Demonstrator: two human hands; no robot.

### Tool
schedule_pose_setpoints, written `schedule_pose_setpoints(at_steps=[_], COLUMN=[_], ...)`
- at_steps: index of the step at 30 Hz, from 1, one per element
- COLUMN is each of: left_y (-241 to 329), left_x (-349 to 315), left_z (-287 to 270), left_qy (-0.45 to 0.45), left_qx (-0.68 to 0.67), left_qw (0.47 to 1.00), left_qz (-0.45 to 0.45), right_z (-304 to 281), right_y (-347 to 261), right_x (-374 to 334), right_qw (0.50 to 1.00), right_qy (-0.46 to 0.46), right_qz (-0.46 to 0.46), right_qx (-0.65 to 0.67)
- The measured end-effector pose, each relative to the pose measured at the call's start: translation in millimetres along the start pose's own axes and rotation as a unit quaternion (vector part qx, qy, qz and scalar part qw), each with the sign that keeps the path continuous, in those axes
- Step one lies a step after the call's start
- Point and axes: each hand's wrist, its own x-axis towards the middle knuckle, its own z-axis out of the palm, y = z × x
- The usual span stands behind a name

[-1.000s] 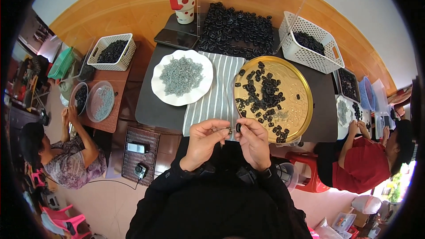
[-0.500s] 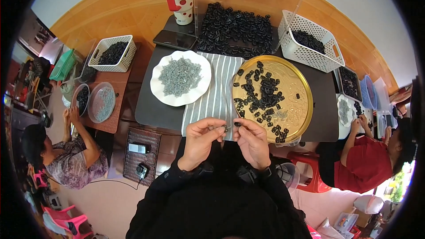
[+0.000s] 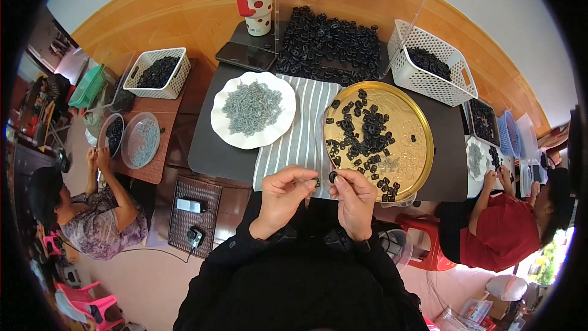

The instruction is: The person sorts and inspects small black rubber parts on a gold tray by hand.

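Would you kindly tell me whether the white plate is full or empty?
Partly full: the plate holds a heap of small grey pieces over its middle, leaving its edge bare.

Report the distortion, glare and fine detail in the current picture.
Head view: fisheye distortion bows the wooden wall panel, with black filling the corners; head view: the bright opening at lower right is nearly washed out; head view: the gold tray shines; head view: the black piece at the right fingers is too small for detail.

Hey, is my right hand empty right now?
No, the right hand holds a small black piece pinched between thumb and fingers.
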Motion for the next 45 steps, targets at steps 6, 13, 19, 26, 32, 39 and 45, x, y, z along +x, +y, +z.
schedule_pose_setpoints(at_steps=[6,13,19,26,32,39,45], left_y=[1.5,-1.8,-2.2,-5.3,-6.0,-11.5,-15.0], left_x=[-1.7,-2.8,-4.2,-3.8,-6.3,-8.3,-9.6], left_z=[1.4,1.8,3.0,1.9,4.9,8.7,14.4], left_qy=[-0.002,-0.001,0.005,0.016,0.026,0.046,0.073], left_qx=[0.038,0.046,0.044,0.022,0.041,-0.011,-0.008], left_qw=[0.999,0.999,0.999,1.0,0.999,0.999,0.997], left_qz=[0.015,0.012,0.013,0.001,0.009,-0.022,0.005], right_z=[2.4,7.8,7.0,5.6,4.9,3.4,5.9], right_y=[-1.6,-4.9,-4.4,-2.6,-3.3,-2.1,-1.9], right_x=[-3.2,-5.8,-6.6,-6.4,-6.7,-6.8,-6.5], right_qw=[0.999,0.989,0.98,0.98,0.982,0.981,0.978], right_qy=[-0.009,-0.006,-0.013,-0.018,-0.023,-0.028,-0.019], right_qz=[-0.031,-0.062,-0.09,-0.084,-0.082,-0.086,-0.104], right_qx=[-0.043,-0.133,-0.175,-0.18,-0.171,-0.171,-0.178])
